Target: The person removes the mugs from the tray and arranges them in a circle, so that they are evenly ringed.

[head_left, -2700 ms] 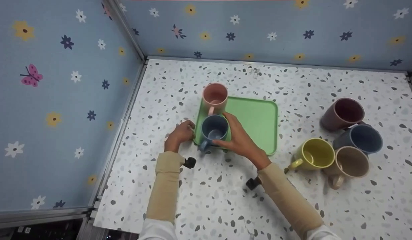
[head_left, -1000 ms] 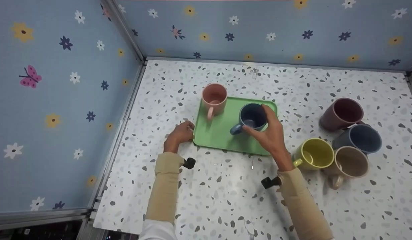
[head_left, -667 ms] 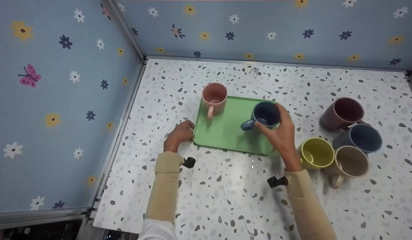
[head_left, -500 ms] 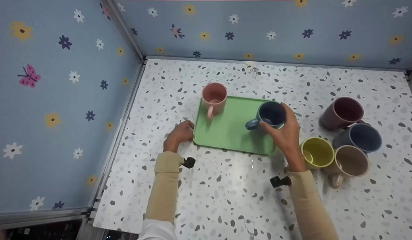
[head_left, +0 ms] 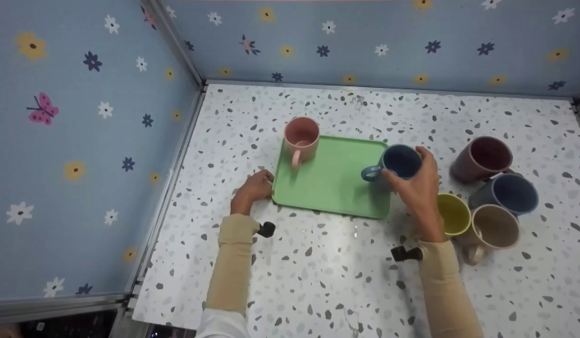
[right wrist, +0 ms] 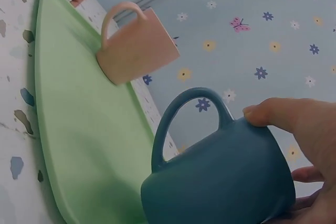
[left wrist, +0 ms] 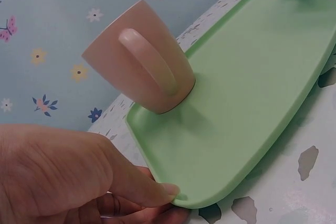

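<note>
- Eyes on the right hand: I see it gripping a smooth, round blue mug, thumb at the rim beside the handle, fingers around the far side.
- That mug is up over the right end of a flat, rectangular green tray with rounded corners, handle pointing left, shadow on the green below.
- Across to the left hand: on my feed it pinches the tray's near left corner, thumb on the rim.
- At the far left corner, a pale pink round mug stands upright on the tray, handle toward the person.
- Over on my right, a speckled white table carries four close-set mugs: dark maroon mug, second blue mug, beige mug, and yellow mug, partly behind the right arm.
</note>
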The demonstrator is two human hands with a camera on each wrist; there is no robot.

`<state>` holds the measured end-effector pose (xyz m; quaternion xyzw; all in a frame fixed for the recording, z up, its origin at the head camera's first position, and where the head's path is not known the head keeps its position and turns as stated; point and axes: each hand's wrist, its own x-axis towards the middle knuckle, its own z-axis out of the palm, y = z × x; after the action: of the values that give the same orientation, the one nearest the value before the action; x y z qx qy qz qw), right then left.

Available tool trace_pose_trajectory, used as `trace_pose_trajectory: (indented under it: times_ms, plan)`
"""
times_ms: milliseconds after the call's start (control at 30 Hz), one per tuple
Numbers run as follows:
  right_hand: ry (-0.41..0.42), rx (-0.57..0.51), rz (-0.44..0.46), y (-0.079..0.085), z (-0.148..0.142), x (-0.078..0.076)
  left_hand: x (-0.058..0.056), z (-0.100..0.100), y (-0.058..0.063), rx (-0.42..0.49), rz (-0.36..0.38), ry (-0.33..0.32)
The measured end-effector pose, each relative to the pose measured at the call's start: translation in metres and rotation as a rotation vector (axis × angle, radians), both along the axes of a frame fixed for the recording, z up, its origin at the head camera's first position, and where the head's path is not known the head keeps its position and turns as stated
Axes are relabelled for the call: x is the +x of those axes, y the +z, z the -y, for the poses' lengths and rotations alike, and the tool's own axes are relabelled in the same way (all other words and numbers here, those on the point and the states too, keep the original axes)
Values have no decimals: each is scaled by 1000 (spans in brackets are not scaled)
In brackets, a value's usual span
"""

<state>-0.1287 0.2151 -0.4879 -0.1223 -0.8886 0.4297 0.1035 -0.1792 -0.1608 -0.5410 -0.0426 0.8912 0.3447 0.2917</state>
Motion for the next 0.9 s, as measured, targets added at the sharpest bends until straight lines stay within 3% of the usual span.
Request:
trace_pose_trajectory:
  times_ms: [500, 900]
  plan:
    - [-88, 45, 211, 13, -27, 2, 0, 0, -1, 10, -22, 10]
    - [-63, 97, 224, 10, -38, 3, 1, 2, -3, 47, -17, 18]
